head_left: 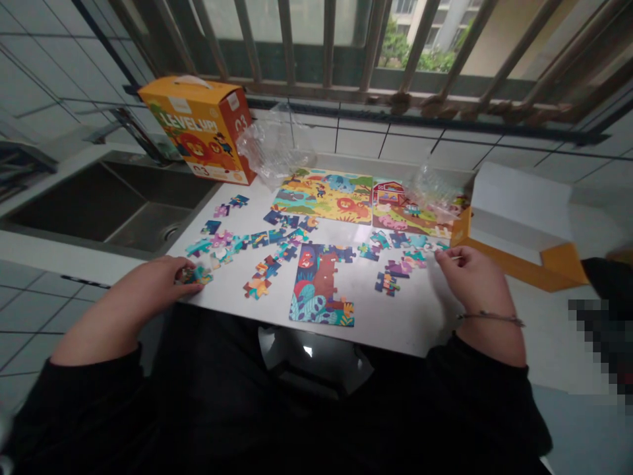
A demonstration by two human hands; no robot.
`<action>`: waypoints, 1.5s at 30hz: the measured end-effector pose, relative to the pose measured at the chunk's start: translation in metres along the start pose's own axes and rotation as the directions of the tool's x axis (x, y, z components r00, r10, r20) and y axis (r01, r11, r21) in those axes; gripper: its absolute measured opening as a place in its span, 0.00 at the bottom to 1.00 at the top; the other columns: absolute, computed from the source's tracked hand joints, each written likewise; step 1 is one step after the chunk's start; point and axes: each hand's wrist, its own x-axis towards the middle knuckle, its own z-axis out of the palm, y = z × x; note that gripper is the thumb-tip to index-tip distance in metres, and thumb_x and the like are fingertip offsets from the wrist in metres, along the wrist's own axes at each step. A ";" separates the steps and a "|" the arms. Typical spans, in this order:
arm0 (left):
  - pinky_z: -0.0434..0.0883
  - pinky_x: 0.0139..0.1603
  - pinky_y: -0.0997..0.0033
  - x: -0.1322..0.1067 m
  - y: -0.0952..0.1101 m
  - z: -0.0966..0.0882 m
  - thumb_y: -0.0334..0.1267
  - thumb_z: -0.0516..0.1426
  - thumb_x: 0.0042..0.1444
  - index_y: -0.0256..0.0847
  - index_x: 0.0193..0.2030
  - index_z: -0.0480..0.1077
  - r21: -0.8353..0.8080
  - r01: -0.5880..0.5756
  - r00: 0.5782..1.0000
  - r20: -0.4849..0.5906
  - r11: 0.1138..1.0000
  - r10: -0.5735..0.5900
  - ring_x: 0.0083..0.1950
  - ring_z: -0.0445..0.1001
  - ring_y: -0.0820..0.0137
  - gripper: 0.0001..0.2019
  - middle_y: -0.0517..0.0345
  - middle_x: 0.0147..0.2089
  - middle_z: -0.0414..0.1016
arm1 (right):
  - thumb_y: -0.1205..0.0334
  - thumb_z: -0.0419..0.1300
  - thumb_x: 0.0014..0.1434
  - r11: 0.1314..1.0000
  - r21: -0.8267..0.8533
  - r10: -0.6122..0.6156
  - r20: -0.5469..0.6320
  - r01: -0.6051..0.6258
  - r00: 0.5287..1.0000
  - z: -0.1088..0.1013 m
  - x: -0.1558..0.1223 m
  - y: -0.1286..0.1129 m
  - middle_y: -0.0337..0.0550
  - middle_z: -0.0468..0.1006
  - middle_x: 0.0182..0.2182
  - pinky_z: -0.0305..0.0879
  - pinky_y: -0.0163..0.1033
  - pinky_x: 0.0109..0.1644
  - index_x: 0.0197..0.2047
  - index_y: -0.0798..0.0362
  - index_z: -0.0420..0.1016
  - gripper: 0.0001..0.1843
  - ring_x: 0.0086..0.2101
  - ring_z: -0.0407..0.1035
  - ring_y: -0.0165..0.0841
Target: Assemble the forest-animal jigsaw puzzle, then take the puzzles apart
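My left hand [161, 277] rests at the white counter's [425, 310] front left edge, its fingers curled round a puzzle piece [195, 274]. My right hand [467, 274] sits at the right with fingers closed in a pinch beside loose pieces [395, 267]; what they hold is hidden. Between the hands lies a partly joined jungle puzzle [319, 287]. Several loose pieces [247, 241] are scattered left of it. Two finished pictures, a lion scene [326, 196] and a farm scene [400, 208], lie at the back.
An orange puzzle box [202, 125] stands at the back left next to crumpled clear plastic [274, 148]. A steel sink [113, 204] lies to the left. An open orange and white box lid [519, 218] sits to the right. Window bars [326, 39] run behind.
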 end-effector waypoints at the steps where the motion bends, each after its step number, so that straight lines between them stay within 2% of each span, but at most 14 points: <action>1: 0.64 0.40 0.70 -0.001 0.001 -0.001 0.51 0.64 0.54 0.41 0.40 0.77 0.020 -0.024 0.999 0.041 1.000 0.024 0.37 0.73 0.62 0.15 0.57 0.35 0.77 | 0.44 0.61 0.60 1.000 -0.010 -0.009 0.019 0.009 1.000 0.001 0.000 -0.001 0.44 0.78 0.27 0.55 0.44 0.35 0.35 0.49 0.77 0.17 0.30 0.70 0.42; 4: 0.62 0.40 0.70 -0.005 0.006 -0.005 0.53 0.58 0.61 0.42 0.38 0.75 0.030 -0.090 0.986 0.143 0.995 0.085 0.37 0.73 0.62 0.16 0.57 0.36 0.77 | 0.45 0.64 0.60 0.999 -0.037 -0.013 0.058 0.015 0.998 0.002 0.000 -0.004 0.43 0.78 0.27 0.56 0.44 0.35 0.35 0.49 0.78 0.15 0.30 0.70 0.42; 12: 0.66 0.40 0.67 -0.019 0.053 0.007 0.60 0.60 0.61 0.44 0.38 0.75 -0.354 -0.288 0.956 -0.054 0.890 0.288 0.39 0.75 0.61 0.20 0.56 0.36 0.80 | 0.47 0.64 0.64 0.991 -0.061 -0.114 0.040 0.116 0.993 0.008 -0.012 -0.018 0.43 0.79 0.28 0.55 0.43 0.34 0.38 0.48 0.79 0.13 0.30 0.71 0.40; 15: 0.69 0.39 0.67 -0.024 0.085 0.022 0.57 0.62 0.62 0.44 0.50 0.77 -0.554 -0.301 0.949 -0.094 0.776 0.300 0.37 0.78 0.62 0.20 0.56 0.39 0.83 | 0.48 0.63 0.66 0.969 -0.008 -0.247 0.070 0.249 0.966 0.015 -0.028 -0.038 0.42 0.80 0.27 0.55 0.42 0.33 0.41 0.48 0.80 0.13 0.29 0.72 0.39; 17: 0.70 0.38 0.67 -0.029 0.109 0.034 0.55 0.63 0.63 0.44 0.54 0.76 -0.657 -0.287 0.950 -0.103 0.697 0.294 0.36 0.78 0.63 0.21 0.60 0.35 0.81 | 0.48 0.62 0.68 0.923 0.108 -0.382 0.149 0.369 0.912 0.021 -0.044 -0.057 0.41 0.81 0.29 0.59 0.40 0.33 0.44 0.49 0.81 0.14 0.28 0.73 0.37; 20: 0.71 0.37 0.67 -0.036 0.148 0.052 0.53 0.65 0.63 0.44 0.54 0.76 -0.789 -0.258 0.949 -0.100 0.558 0.298 0.33 0.77 0.65 0.19 0.62 0.32 0.80 | 0.49 0.62 0.70 0.772 0.400 -0.618 0.288 0.494 0.731 0.035 -0.066 -0.085 0.43 0.86 0.40 0.70 0.40 0.40 0.53 0.48 0.82 0.16 0.34 0.78 0.36; 22: 0.74 0.39 0.66 -0.039 0.173 0.061 0.52 0.66 0.63 0.44 0.55 0.75 -0.887 -0.190 0.943 -0.046 0.420 0.328 0.35 0.80 0.65 0.20 0.61 0.34 0.81 | 0.51 0.63 0.71 0.698 0.536 -0.695 0.346 0.476 0.631 0.046 -0.075 -0.097 0.44 0.87 0.46 0.75 0.42 0.43 0.61 0.46 0.79 0.19 0.37 0.80 0.35; 25: 0.80 0.45 0.62 -0.042 0.200 0.070 0.51 0.69 0.61 0.45 0.55 0.72 -0.977 -0.100 0.933 -0.025 0.191 0.359 0.39 0.85 0.63 0.21 0.58 0.39 0.84 | 0.53 0.63 0.71 0.681 0.629 -0.693 0.388 0.376 0.607 0.059 -0.078 -0.104 0.43 0.87 0.44 0.78 0.44 0.44 0.61 0.45 0.78 0.18 0.38 0.82 0.37; 27: 0.81 0.46 0.62 -0.042 0.209 0.073 0.50 0.70 0.60 0.45 0.55 0.71 -0.990 -0.091 0.922 -0.043 0.105 0.385 0.41 0.86 0.64 0.23 0.57 0.42 0.85 | 0.53 0.63 0.71 0.680 0.669 -0.677 0.418 0.300 0.605 0.064 -0.076 -0.103 0.42 0.86 0.41 0.79 0.46 0.44 0.58 0.45 0.78 0.15 0.39 0.82 0.39; 31: 0.80 0.42 0.64 -0.040 0.204 0.068 0.47 0.69 0.61 0.43 0.60 0.73 -0.956 -0.225 0.920 -0.145 0.187 0.365 0.41 0.85 0.64 0.24 0.55 0.43 0.84 | 0.52 0.62 0.71 0.672 0.690 -0.683 0.439 0.268 0.583 0.063 -0.068 -0.100 0.42 0.85 0.40 0.77 0.46 0.44 0.57 0.46 0.77 0.14 0.39 0.81 0.39; 35: 0.75 0.40 0.65 -0.042 0.183 0.056 0.46 0.65 0.67 0.44 0.56 0.79 -0.777 -0.381 0.919 -0.259 0.502 0.297 0.38 0.79 0.67 0.15 0.58 0.40 0.82 | 0.51 0.62 0.70 0.697 0.629 -0.679 0.423 0.345 0.601 0.057 -0.065 -0.099 0.40 0.82 0.35 0.71 0.42 0.40 0.58 0.49 0.77 0.17 0.34 0.76 0.37; 37: 0.74 0.40 0.65 -0.045 0.172 0.053 0.44 0.63 0.69 0.44 0.54 0.81 -0.658 -0.454 0.891 -0.330 0.601 0.311 0.36 0.77 0.67 0.11 0.58 0.39 0.82 | 0.52 0.61 0.70 0.704 0.606 -0.680 0.426 0.370 0.596 0.054 -0.064 -0.098 0.39 0.80 0.34 0.68 0.40 0.38 0.59 0.49 0.77 0.18 0.32 0.74 0.35; 40: 0.75 0.47 0.63 -0.052 0.161 0.054 0.42 0.61 0.72 0.43 0.51 0.80 -0.513 -0.604 0.796 -0.432 0.610 0.425 0.42 0.81 0.64 0.08 0.55 0.43 0.84 | 0.53 0.62 0.70 0.719 0.577 -0.674 0.443 0.387 0.591 0.050 -0.061 -0.094 0.37 0.79 0.33 0.65 0.38 0.37 0.60 0.49 0.77 0.19 0.31 0.71 0.33; 45: 0.73 0.55 0.56 -0.066 0.160 0.069 0.39 0.61 0.74 0.44 0.55 0.78 -0.279 -0.837 0.547 -0.451 0.471 0.705 0.52 0.82 0.59 0.08 0.51 0.50 0.86 | 0.51 0.63 0.68 0.753 0.571 -0.636 0.508 0.326 0.581 0.044 -0.049 -0.076 0.35 0.77 0.30 0.62 0.37 0.34 0.57 0.52 0.76 0.19 0.29 0.69 0.32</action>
